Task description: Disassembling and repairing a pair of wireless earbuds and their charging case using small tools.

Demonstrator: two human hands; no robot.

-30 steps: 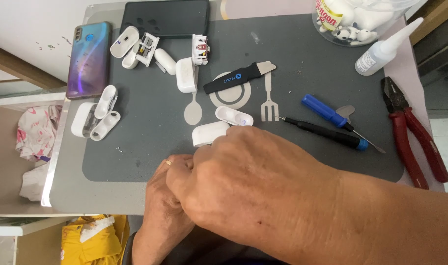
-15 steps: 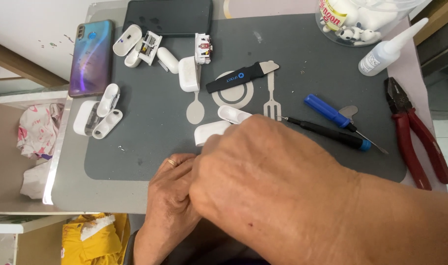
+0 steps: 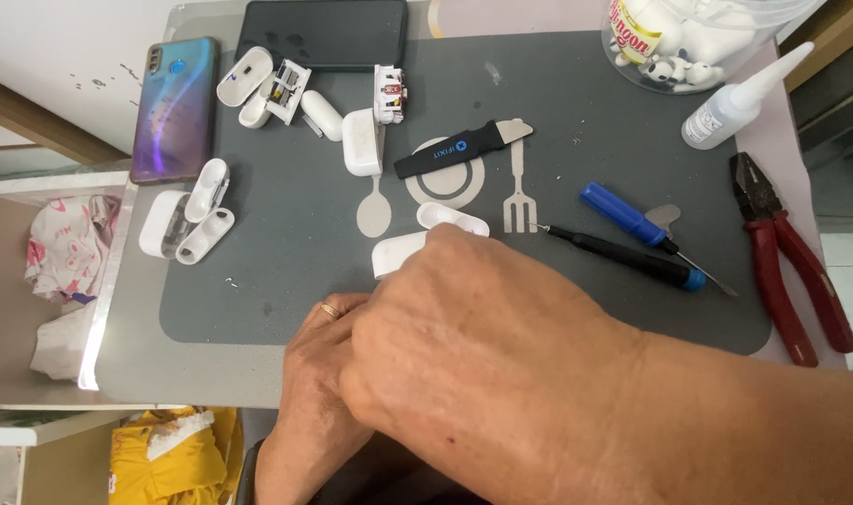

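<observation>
My right hand [image 3: 483, 346] lies palm down across the near edge of the grey work mat [image 3: 286, 281]. It covers most of my left hand [image 3: 319, 374], which is curled beneath it and wears a ring. The right fingertips reach a white earbud case shell [image 3: 394, 254] and hide its near side. What the fingers grip underneath is hidden. A second white case half [image 3: 453, 217] lies just beyond, apart from the hand.
On the mat lie a black pry tool [image 3: 450, 150], a blue-handled screwdriver [image 3: 632, 217], a black one [image 3: 623, 257], and several white case parts [image 3: 188, 220]. A phone [image 3: 171, 108], glue bottle [image 3: 730, 103], red pliers [image 3: 791, 252] and plastic jar [image 3: 688, 37] ring it.
My right hand has slid a little forward and to the right, covering more of my left hand and of the white shell. Nothing else on the mat has moved.
</observation>
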